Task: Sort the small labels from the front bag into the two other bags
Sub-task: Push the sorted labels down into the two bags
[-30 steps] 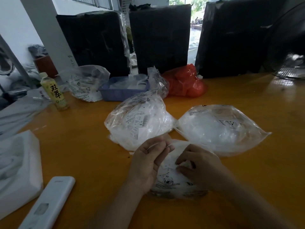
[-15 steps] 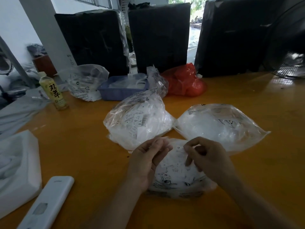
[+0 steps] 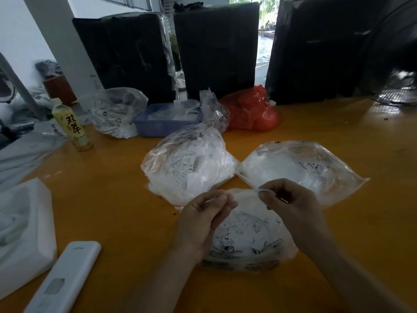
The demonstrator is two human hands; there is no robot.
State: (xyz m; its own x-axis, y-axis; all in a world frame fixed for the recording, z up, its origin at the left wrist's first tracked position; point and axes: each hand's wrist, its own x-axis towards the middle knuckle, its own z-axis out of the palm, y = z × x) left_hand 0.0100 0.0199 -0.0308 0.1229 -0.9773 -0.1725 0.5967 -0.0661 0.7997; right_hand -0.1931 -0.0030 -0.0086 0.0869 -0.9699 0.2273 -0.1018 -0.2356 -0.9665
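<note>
The front bag (image 3: 248,242), clear plastic with small printed labels inside, lies on the orange table nearest me. My left hand (image 3: 203,220) pinches the bag's upper rim at its left side. My right hand (image 3: 293,206) is raised over the bag's mouth, thumb and forefinger pinching a small pale label (image 3: 259,190) at the rim. Behind stand two other clear bags: the left bag (image 3: 187,168) is stuffed with white labels, and the right bag (image 3: 300,168) lies flatter with white contents.
At the left are a drink bottle (image 3: 72,127), a white foam block (image 3: 24,224) and a white remote-like device (image 3: 65,276). Further back are a blue tray (image 3: 155,126), a clear bag (image 3: 115,114), a red bag (image 3: 252,111) and black wrapped boxes (image 3: 216,46). A fan (image 3: 397,64) stands at the right.
My right hand came up out of the front bag and moved toward its upper rim with fingers pinched. My left hand stayed at the bag's rim.
</note>
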